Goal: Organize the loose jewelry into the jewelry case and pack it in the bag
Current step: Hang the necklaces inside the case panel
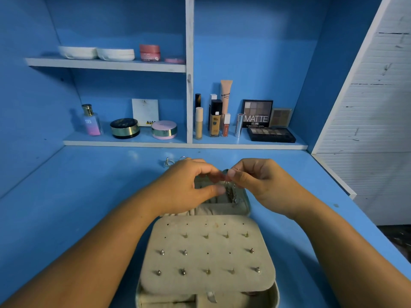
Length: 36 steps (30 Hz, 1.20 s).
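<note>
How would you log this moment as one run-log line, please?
left hand: pinches dangling jewelry piece | right hand: pinches it | jewelry case: open beneath | loose jewelry: on desk

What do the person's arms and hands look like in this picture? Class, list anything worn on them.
The left forearm and right forearm are bare to the frame's edge: no sleeves, watch or bracelet show. The left hand shows no ring. A glint on a finger of the right hand may be a ring; too small to tell. The left thumbnail looks short and unpainted.
</note>
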Each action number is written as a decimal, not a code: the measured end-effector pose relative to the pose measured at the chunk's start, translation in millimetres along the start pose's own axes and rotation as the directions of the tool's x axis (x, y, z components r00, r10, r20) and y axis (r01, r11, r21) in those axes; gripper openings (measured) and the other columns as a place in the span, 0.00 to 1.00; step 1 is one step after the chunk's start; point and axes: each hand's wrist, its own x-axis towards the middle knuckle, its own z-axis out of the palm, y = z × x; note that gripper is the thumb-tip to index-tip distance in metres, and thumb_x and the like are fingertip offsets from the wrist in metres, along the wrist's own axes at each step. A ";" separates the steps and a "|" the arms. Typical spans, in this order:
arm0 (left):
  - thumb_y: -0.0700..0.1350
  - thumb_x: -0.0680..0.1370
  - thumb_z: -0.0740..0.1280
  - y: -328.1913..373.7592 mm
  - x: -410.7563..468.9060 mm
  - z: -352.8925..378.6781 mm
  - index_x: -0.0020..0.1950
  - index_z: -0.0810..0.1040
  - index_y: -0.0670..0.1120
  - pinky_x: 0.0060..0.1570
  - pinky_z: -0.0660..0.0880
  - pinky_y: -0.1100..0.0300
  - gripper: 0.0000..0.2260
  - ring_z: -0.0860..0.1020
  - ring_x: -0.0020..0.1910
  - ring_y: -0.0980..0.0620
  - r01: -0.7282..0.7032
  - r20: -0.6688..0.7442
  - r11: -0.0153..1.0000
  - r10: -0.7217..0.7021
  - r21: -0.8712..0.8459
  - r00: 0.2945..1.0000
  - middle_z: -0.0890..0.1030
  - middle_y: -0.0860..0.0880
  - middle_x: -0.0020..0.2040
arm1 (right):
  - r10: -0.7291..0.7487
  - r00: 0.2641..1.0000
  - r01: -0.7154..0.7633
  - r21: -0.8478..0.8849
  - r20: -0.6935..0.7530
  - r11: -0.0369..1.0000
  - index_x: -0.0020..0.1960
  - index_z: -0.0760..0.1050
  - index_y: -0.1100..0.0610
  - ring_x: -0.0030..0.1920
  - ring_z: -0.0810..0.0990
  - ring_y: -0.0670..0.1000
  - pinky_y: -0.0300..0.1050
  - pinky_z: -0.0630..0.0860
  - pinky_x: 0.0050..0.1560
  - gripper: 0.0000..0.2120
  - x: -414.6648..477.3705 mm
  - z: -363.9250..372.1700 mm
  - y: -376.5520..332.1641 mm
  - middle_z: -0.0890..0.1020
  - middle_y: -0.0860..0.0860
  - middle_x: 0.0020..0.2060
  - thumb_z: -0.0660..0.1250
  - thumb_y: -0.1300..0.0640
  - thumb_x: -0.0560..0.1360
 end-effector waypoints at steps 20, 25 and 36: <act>0.47 0.75 0.72 -10.4 0.6 -9.7 0.47 0.85 0.50 0.53 0.79 0.51 0.04 0.82 0.44 0.55 0.182 0.191 0.983 -0.175 -0.020 0.966 0.85 0.53 0.43 | 0.001 0.999 -0.005 -0.098 -0.041 0.995 0.41 0.79 0.54 0.24 0.65 0.42 0.31 0.62 0.26 0.10 5.2 8.5 0.7 0.70 0.43 0.23 0.68 0.47 0.72; 0.47 0.74 0.74 -11.1 0.0 -7.8 0.48 0.85 0.53 0.55 0.78 0.57 0.04 0.82 0.46 0.60 0.195 0.209 0.981 -0.185 -0.024 0.960 0.85 0.56 0.45 | 0.005 0.999 -0.006 -0.018 -0.041 1.000 0.41 0.80 0.55 0.22 0.65 0.42 0.30 0.62 0.25 0.08 7.5 17.5 -2.2 0.72 0.43 0.23 0.69 0.51 0.73; 0.47 0.76 0.70 -21.4 -0.5 -21.0 0.53 0.80 0.59 0.49 0.71 0.63 0.08 0.74 0.49 0.61 0.178 0.034 0.970 -0.186 0.164 0.982 0.75 0.58 0.48 | -0.008 1.000 0.008 -0.020 0.001 1.000 0.42 0.80 0.53 0.31 0.72 0.45 0.37 0.70 0.33 0.11 7.1 14.1 -0.2 0.82 0.56 0.35 0.67 0.45 0.71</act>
